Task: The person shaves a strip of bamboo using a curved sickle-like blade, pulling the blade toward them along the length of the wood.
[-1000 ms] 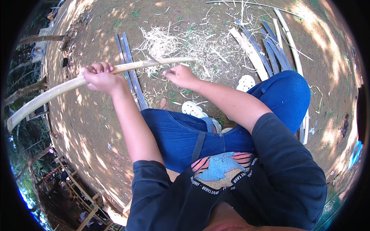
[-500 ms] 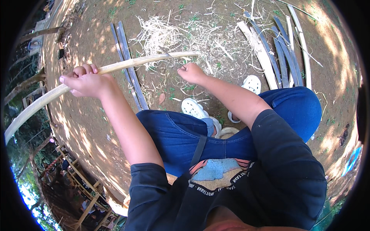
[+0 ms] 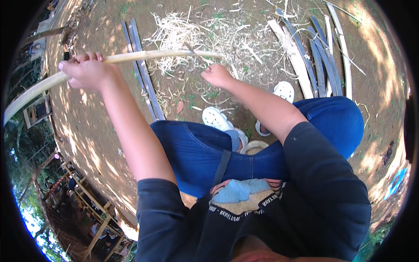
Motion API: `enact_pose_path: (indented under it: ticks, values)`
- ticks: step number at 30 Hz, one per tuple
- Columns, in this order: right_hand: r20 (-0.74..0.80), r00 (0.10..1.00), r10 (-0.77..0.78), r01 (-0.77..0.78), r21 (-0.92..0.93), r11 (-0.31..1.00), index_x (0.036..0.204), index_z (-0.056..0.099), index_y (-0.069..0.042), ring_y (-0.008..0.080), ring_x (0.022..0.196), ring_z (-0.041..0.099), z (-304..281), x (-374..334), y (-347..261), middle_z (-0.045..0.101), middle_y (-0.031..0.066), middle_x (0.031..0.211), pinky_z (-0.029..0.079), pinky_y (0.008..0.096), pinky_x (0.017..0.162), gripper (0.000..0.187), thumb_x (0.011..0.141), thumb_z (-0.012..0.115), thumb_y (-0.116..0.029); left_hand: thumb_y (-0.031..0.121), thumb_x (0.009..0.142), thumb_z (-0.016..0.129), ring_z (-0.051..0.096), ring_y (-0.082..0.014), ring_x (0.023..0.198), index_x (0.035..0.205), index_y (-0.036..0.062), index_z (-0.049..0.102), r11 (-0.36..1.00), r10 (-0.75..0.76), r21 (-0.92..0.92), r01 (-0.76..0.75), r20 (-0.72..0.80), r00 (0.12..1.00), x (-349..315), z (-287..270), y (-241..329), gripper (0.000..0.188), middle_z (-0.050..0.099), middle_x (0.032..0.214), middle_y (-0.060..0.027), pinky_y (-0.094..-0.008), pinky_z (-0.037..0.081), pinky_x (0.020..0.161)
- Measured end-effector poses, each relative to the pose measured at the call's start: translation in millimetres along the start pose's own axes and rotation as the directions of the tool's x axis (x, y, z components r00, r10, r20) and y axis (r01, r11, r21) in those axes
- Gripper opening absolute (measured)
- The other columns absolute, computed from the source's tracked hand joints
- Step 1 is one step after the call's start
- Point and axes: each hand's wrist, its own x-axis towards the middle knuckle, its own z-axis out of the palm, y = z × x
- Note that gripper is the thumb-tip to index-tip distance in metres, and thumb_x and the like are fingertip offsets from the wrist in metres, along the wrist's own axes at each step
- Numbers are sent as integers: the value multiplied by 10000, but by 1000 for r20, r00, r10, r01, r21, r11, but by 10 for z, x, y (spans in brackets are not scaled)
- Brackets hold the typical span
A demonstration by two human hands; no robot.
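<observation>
A long, pale bamboo strip stretches from the left edge across the ground in front of me. My left hand is closed around it, fingers wrapped over the top. Near its far right end, a thin dark knife blade crosses the strip. My right hand is a fist just below that end, closed on the knife, whose handle the fingers hide. Beneath the strip lies a heap of curly pale shavings.
Two dark strips lie on the ground beyond my left knee. Several dark and pale strips are spread at the right. My white clogs rest on the soil between my knees. A wooden structure stands at lower left.
My left hand has moved up and left with the bamboo strip, which now lies flatter across the view. The right fist and knife have shifted slightly upward.
</observation>
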Motion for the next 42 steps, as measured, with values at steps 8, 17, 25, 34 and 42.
enact_pose_path:
  ticks: [8, 17, 25, 34, 42]
  values:
    - [46, 981, -186, 183, 72, 981, 745, 658, -4, 255, 585, 634, 174, -351, -718, 650, 155, 663, 527, 400, 636, 301, 831, 588, -284, 315, 992, 424, 304, -126, 481, 965, 16, 275, 1000, -7, 9, 8, -31, 999, 175, -32, -54, 336, 337, 627, -19, -306, 243, 422]
    - [24, 998, 50, -52, 75, 996, 842, 653, -23, 213, 660, 647, 142, -161, -295, 672, 117, 766, 531, 368, 647, 255, 832, 591, -270, 262, 987, 432, 350, -134, 474, 1140, -66, 245, 997, -61, -43, 61, -5, 998, 336, 194, -292, 408, 377, 622, -32, -303, 300, 420]
    - [-76, 997, -12, 11, -16, 1000, 670, 609, -12, 213, 588, 633, -3, -147, 193, 641, 116, 627, 511, 389, 590, 330, 824, 625, -303, 258, 989, 409, 389, -136, 488, 1185, -96, 261, 997, -73, -29, 74, 34, 997, 385, 232, -264, 431, 428, 657, -48, -308, 332, 434]
    - [-88, 972, -220, 233, 203, 951, 599, 479, -86, 140, 517, 496, 91, -386, -848, 503, 20, 530, 461, 328, 550, 268, 813, 603, -189, 255, 990, 398, 405, -147, 479, 1143, -102, 339, 999, -48, -5, 49, 118, 992, 462, 260, -373, 393, 432, 625, -43, -312, 341, 439]
    - [-72, 992, 104, -96, 116, 989, 666, 630, -26, 196, 503, 602, -56, 24, 366, 641, 116, 645, 497, 355, 525, 300, 840, 620, -270, 245, 985, 406, 441, -146, 498, 1097, -110, 370, 1000, -25, -9, 26, 106, 994, 455, 293, -360, 374, 482, 671, -78, -317, 360, 435]
